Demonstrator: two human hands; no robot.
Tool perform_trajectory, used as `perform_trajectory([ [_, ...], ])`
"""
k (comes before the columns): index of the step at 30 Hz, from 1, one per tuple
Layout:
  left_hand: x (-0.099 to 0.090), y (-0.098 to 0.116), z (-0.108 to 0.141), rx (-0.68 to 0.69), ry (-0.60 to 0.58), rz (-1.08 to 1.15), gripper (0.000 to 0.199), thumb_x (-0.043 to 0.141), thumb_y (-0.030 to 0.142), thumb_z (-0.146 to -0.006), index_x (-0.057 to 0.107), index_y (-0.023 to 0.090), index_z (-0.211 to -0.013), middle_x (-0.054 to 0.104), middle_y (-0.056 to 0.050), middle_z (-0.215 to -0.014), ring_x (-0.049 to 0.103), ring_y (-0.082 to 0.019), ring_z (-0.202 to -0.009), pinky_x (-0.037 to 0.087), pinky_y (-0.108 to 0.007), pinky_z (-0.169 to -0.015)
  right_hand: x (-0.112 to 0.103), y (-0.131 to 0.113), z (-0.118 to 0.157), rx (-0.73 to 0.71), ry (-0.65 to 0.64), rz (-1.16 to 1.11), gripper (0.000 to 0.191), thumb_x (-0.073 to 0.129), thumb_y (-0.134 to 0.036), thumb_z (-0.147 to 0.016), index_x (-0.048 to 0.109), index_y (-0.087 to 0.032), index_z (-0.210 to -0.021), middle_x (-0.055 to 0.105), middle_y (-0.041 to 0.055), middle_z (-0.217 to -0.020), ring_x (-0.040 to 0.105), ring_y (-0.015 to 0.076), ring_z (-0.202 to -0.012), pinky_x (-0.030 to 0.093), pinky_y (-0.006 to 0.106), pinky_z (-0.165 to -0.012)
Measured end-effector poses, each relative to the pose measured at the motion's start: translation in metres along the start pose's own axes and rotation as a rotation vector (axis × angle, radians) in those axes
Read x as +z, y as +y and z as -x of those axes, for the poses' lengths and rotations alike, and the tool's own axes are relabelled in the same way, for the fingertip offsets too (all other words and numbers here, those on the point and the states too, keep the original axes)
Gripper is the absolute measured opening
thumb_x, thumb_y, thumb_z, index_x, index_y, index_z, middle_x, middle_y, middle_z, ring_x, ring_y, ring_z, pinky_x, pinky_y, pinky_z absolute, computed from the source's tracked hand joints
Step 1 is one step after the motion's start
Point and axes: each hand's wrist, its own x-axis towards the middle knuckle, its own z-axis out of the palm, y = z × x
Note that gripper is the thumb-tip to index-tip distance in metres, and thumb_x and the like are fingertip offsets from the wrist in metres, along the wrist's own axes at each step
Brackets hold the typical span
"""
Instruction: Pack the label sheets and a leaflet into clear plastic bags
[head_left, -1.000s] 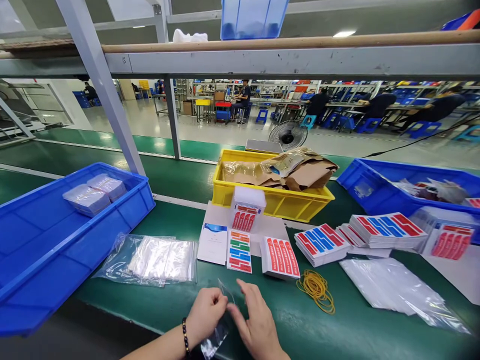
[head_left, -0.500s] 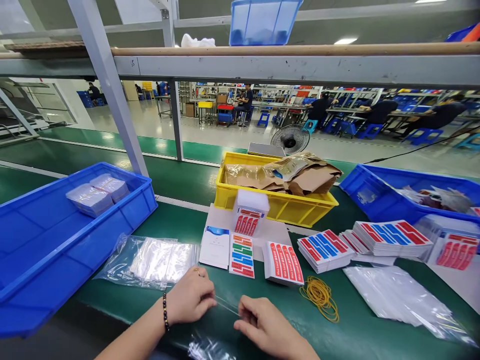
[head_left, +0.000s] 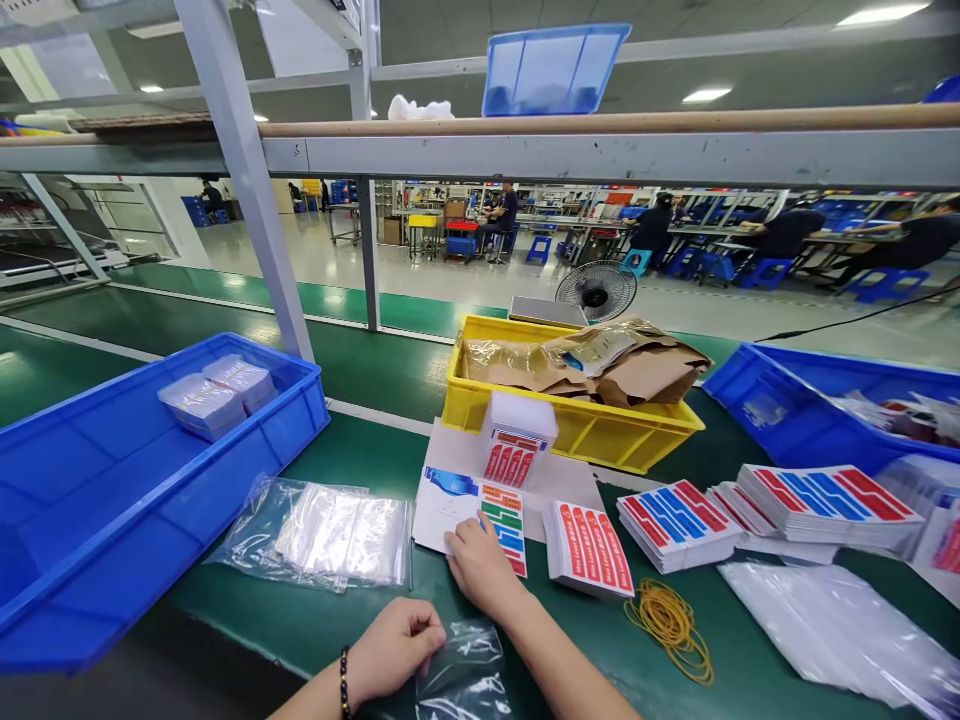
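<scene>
My left hand [head_left: 397, 648], with a beaded bracelet at the wrist, pinches a clear plastic bag [head_left: 466, 672] at the front of the green table. Reaching forward, my right hand [head_left: 484, 568] has its fingers stretched onto a white booklet with a blue top [head_left: 444, 505] and a sheet of coloured stickers [head_left: 504, 508]; its fingertips touch near where they meet. Behind them stands a white stack with red stickers at its front [head_left: 516, 430]. To the right lies a pile of red sticker sheets [head_left: 589, 545]. Left of my hands is a pack of clear bags [head_left: 345, 535].
A blue bin [head_left: 247, 440] holds wrapped packs at left. The yellow bin [head_left: 577, 430] behind contains brown paper. At right are yellow rubber bands [head_left: 670, 630], red-and-blue sticker stacks [head_left: 679, 520], white plastic bags [head_left: 840, 625] and another blue bin [head_left: 780, 400]. A shelf beam [head_left: 600, 157] crosses above.
My right hand has left the bag and moved forward to the booklet and sticker sheet. My left hand has moved lower with the bag. The view has tilted up and shifted left.
</scene>
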Motion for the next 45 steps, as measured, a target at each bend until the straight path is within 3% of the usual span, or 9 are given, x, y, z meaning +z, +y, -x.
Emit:
perform_trajectory([
  [6,-0.003,-0.003,-0.009,-0.153,-0.028,0.655,0.092,0.024,0.082,-0.066,0.038,0.005,-0.115,0.051,-0.004,-0.059,0.044,-0.010,-0.044,0.033,-0.019,-0.041,-0.059,-0.017,0.004,-0.083,0.156,-0.087,0.021,0.038,-0.012,-0.084,0.059,-0.013,-0.082,0.049,0.0059,-0.073,0.041,0.0146,-0.072,0.033,0.035,-0.080],
  [10,-0.009,0.000,-0.013,-0.278,-0.144,1.083,0.067,0.042,0.061,-0.078,0.045,0.005,-0.113,0.060,-0.013,-0.081,0.059,-0.019,-0.064,0.046,-0.028,-0.054,-0.094,-0.030,0.019,-0.213,0.013,-0.435,0.014,0.044,-0.020,-0.084,0.056,-0.014,-0.084,0.051,0.0064,-0.079,0.042,0.0154,-0.075,0.037,0.031,-0.071],
  [14,-0.006,0.002,-0.009,-0.293,-0.004,1.084,0.040,0.058,0.015,-0.068,0.052,-0.001,-0.104,0.062,-0.015,-0.079,0.060,-0.021,-0.066,0.047,-0.032,-0.065,-0.073,-0.001,0.032,0.142,-0.009,-0.256,0.032,0.035,-0.007,-0.083,0.055,-0.007,-0.108,0.051,0.0145,-0.107,0.045,0.0204,-0.100,0.039,0.033,-0.085],
  [17,-0.004,0.001,-0.002,-0.231,-0.104,1.094,0.040,0.066,0.020,-0.065,0.057,-0.001,-0.097,0.062,-0.019,-0.088,0.061,-0.025,-0.077,0.046,-0.033,-0.071,-0.048,0.023,0.037,0.356,-0.358,0.008,0.055,0.038,0.001,-0.073,0.046,-0.006,-0.127,0.039,0.0176,-0.126,0.033,0.0298,-0.117,0.027,0.041,-0.099],
  [20,-0.003,0.000,0.003,-0.200,-0.147,1.105,0.042,0.072,0.025,-0.062,0.060,0.001,-0.095,0.061,-0.020,-0.095,0.062,-0.025,-0.080,0.045,-0.032,-0.074,-0.040,0.027,0.038,0.355,-0.491,0.024,0.059,0.039,0.000,-0.072,0.043,-0.006,-0.131,0.047,0.0161,-0.115,0.040,0.0269,-0.108,0.027,0.038,-0.099],
  [25,0.001,0.002,0.007,-0.244,-0.105,1.087,0.048,0.077,0.030,-0.057,0.060,0.001,-0.091,0.062,-0.021,-0.093,0.062,-0.025,-0.079,0.045,-0.031,-0.073,-0.049,0.019,0.033,0.367,-0.494,0.012,0.044,0.039,-0.011,-0.080,0.052,-0.006,-0.121,0.048,0.0151,-0.111,0.043,0.0231,-0.103,0.031,0.032,-0.095],
  [30,0.007,0.005,0.006,-0.255,-0.093,1.025,0.054,0.080,0.035,-0.052,0.061,0.001,-0.089,0.062,-0.021,-0.092,0.062,-0.024,-0.075,0.045,-0.031,-0.071,-0.051,0.021,0.027,0.375,-0.515,0.049,0.059,0.049,-0.011,-0.071,0.043,-0.005,-0.130,0.044,0.0181,-0.118,0.039,0.0293,-0.110,0.026,0.039,-0.099],
  [34,0.009,0.004,0.007,-0.218,-0.109,0.995,0.056,0.079,0.038,-0.053,0.061,0.000,-0.090,0.062,-0.022,-0.091,0.062,-0.024,-0.074,0.045,-0.029,-0.069,-0.053,0.021,0.027,0.329,-0.516,0.055,0.039,0.045,-0.009,-0.075,0.058,-0.006,-0.111,0.051,0.0170,-0.106,0.047,0.0277,-0.100,0.034,0.037,-0.091],
  [45,0.016,0.011,0.009,-0.253,-0.099,0.996,0.055,0.080,0.039,-0.049,0.061,0.001,-0.084,0.062,-0.020,-0.088,0.062,-0.023,-0.071,0.045,-0.029,-0.068,-0.040,0.032,0.039,0.283,-0.194,0.118,0.030,0.033,-0.002,-0.081,0.061,-0.007,-0.089,0.059,0.0139,-0.085,0.055,0.0228,-0.079,0.042,0.034,-0.072],
])
